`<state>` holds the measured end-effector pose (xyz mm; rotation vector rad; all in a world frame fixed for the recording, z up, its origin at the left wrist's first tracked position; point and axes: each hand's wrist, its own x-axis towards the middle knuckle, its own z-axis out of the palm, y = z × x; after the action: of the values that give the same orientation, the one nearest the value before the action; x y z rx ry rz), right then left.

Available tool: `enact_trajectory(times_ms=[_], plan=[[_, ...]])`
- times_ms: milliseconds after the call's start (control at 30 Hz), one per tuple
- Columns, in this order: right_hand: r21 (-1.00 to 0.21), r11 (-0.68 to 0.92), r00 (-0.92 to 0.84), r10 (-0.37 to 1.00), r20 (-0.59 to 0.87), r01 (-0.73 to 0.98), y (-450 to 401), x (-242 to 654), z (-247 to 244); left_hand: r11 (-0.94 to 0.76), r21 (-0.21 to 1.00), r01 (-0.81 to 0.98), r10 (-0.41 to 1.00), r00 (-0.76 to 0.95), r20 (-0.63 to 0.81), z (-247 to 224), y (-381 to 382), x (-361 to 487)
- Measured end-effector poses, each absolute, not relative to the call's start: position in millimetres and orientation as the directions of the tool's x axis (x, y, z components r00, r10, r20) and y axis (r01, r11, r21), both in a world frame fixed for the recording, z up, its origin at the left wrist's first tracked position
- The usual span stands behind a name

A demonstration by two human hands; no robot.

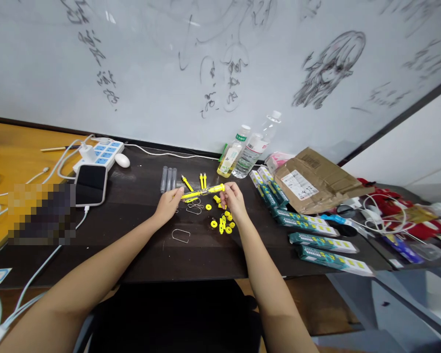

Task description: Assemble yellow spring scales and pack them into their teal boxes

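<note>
A slim clear tube with yellow parts inside (205, 191) is held level above the table, between my two hands. My left hand (168, 204) is closed round its left end. At the right end, the fingers of my right hand (234, 198) pinch the yellow tip. Behind the left hand stand several clear empty tubes (169, 180). Yellow rods with pale tips (203, 180) lie just beyond the held tube. Below it are bent wire loops (181, 236) and a cluster of small yellow rings (213, 224) and other yellow pieces (222, 225).
Two bottles, one with yellow liquid (230, 159) and one clear (250, 157), stand by the whiteboard (161, 88). Green-and-white boxes (323, 241) and a cardboard package (312, 179) are on the right. A phone (91, 184), a power strip (106, 154) and cables lie left.
</note>
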<state>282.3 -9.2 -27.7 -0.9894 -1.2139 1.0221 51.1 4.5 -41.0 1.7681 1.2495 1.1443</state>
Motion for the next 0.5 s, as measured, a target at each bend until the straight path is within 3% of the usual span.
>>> enact_trajectory(times_ms=[500], plan=[[-0.937,0.338,0.020,0.940,0.341,0.087,-15,280,-25,-0.232,0.930,0.285,0.965,0.186,0.184,-56,18,48]])
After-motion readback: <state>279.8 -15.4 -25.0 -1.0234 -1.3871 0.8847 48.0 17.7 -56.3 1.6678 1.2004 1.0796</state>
